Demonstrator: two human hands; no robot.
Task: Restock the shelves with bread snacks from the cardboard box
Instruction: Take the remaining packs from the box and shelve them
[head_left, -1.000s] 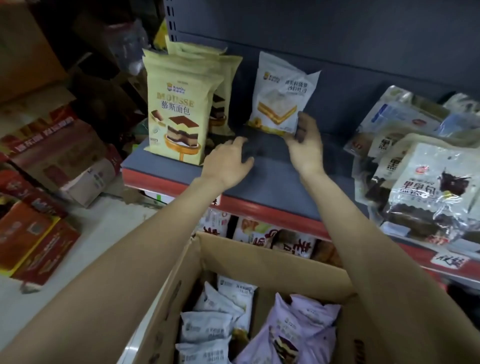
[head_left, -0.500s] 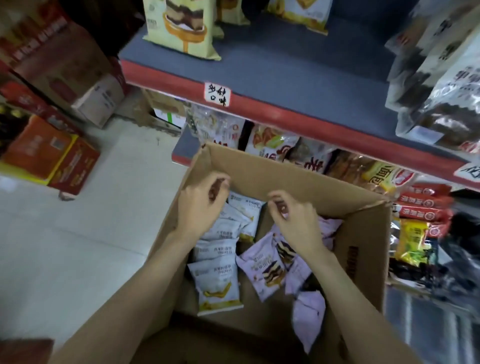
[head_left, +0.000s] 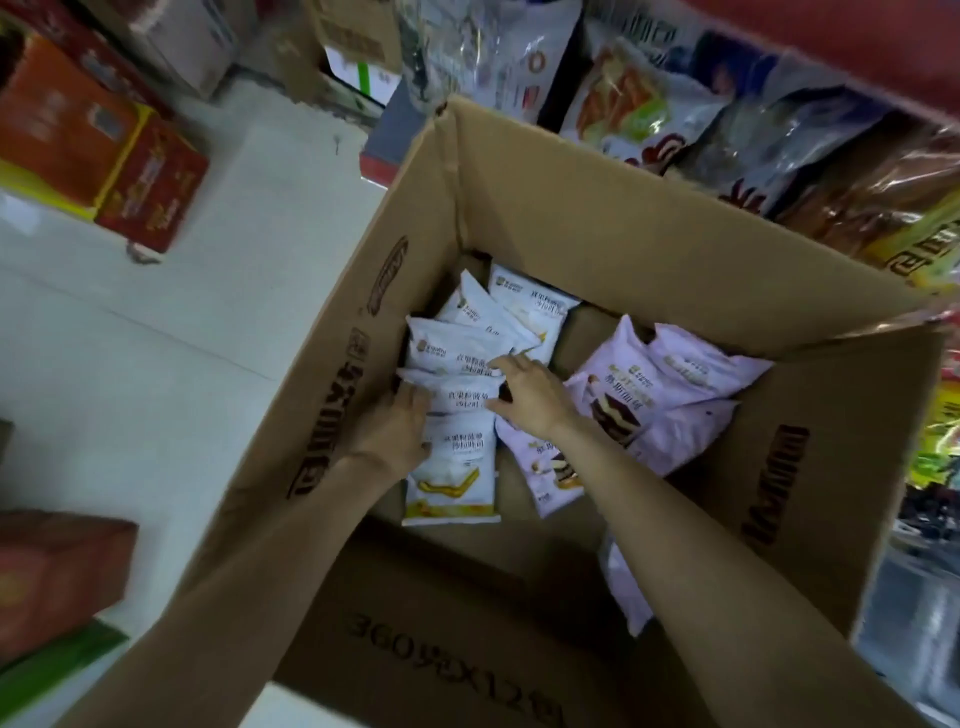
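Note:
An open cardboard box (head_left: 597, 218) stands on the floor below me. Inside on the left lie several white bread snack packets (head_left: 457, 348); on the right lie pale purple cake packets (head_left: 670, 384). Both my hands are deep in the box on the white stack. My left hand (head_left: 395, 431) holds the left edge of one white packet (head_left: 462, 397). My right hand (head_left: 524, 387) grips the same packet's right edge, fingers curled over it. Another white packet with a yellow band (head_left: 452, 478) lies below it.
The lower shelf behind the box holds clear-wrapped bread bags (head_left: 634, 93). Red and orange cartons (head_left: 93, 140) sit on the pale floor at the left. A red box (head_left: 57, 571) lies at the near left. The shelf's red edge (head_left: 883, 47) runs along the top right.
My hands left the upper shelf, came down over the box rim and reached inside onto the white packets. My view tilted down from the shelf to the box.

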